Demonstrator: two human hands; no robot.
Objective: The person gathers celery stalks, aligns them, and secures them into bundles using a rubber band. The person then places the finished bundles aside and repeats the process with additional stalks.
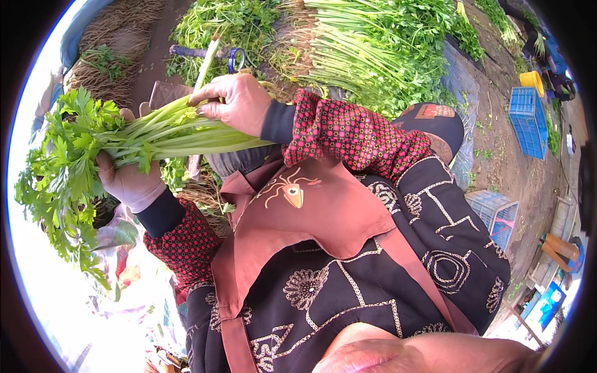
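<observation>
My left hand (130, 182) is closed around the leafy end of a bunch of green celery (186, 135), palm up, with leaves hanging past it at the left. The stalks point right, across the front of my apron. Above them, my right hand (238, 102) pinches a pale celery stalk (207, 63) between thumb and fingers; its brownish root end points up. Beyond the hands lie a blue ring-shaped thing (236, 60) and a dark purple wrapped handle (189, 51); what the handle belongs to is hidden.
A wide row of rooted celery (364, 51) lies ahead to the right, beside a loose leafy pile (224, 28). Brown roots (116, 37) cover ground at upper left. Blue plastic crates (529, 121) and a yellow container (531, 83) stand at the right. A person (557, 84) is far off at upper right.
</observation>
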